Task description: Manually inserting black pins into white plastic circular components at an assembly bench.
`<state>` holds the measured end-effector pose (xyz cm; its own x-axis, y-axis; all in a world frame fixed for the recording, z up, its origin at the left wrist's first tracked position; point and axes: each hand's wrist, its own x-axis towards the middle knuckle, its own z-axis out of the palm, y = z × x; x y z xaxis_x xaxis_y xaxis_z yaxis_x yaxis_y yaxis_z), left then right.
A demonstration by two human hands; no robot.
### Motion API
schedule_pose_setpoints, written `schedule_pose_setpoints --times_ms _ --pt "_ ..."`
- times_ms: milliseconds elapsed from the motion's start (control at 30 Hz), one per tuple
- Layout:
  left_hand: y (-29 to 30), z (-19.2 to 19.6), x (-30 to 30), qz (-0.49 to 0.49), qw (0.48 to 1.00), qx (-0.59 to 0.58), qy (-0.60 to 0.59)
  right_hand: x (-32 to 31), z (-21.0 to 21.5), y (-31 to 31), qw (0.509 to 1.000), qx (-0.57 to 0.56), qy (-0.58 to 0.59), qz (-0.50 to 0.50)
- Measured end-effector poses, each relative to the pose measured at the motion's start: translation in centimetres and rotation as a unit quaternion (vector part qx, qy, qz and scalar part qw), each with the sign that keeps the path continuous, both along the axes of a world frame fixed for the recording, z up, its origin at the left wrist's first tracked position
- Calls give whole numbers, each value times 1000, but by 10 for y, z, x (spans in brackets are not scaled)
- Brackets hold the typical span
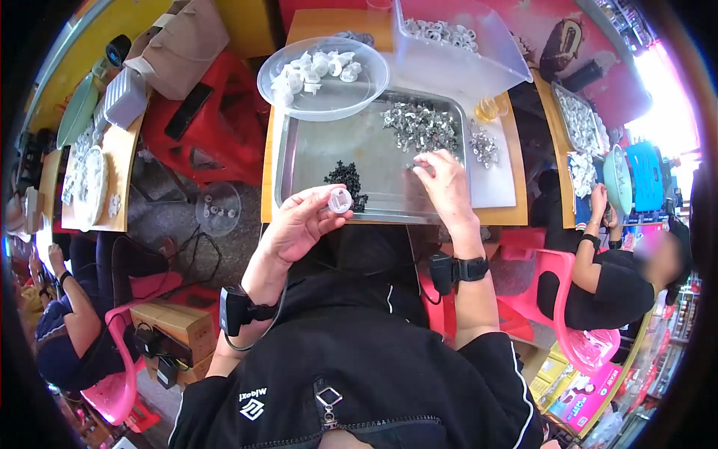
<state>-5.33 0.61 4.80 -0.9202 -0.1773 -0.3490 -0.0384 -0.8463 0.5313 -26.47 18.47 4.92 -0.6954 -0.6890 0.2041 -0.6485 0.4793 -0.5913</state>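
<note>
My left hand [288, 228] pinches a round white plastic part [340, 200] between thumb and fingers, just over the near edge of a metal tray [310, 153]. Beside it in the tray lies a small heap of black pieces [344, 176]. Above the tray's right half, my right hand [447, 188] has its thumb and fingertips drawn together; whatever they hold is too small to name. Just beyond those fingertips spreads a pile of small metal parts [422, 126].
A clear round basin [269, 82] with white plastic parts overlaps the tray's far left. Behind stands a clear plastic bin [464, 63] of pale ring-shaped parts. A yellowish cup [488, 111] and loose metal pieces [484, 147] lie right. People work at both side tables; red stools [224, 135] stand left.
</note>
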Motion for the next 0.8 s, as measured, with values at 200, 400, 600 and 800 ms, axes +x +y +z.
schedule_pose_setpoints --times_ms 200,400,600,800 --pt "2 -4 3 1 1000 20 4 -3 -11 -4 996 58 58 40" --pt "0 -4 6 13 999 30 4 1 0 0 988 -33 -154 3" --pt "1 -3 3 2 999 36 10 -6 -12 10 894 -189 -405 -17" --pt "1 -6 5 8 999 43 4 -7 -11 15 764 -272 -585 -17"
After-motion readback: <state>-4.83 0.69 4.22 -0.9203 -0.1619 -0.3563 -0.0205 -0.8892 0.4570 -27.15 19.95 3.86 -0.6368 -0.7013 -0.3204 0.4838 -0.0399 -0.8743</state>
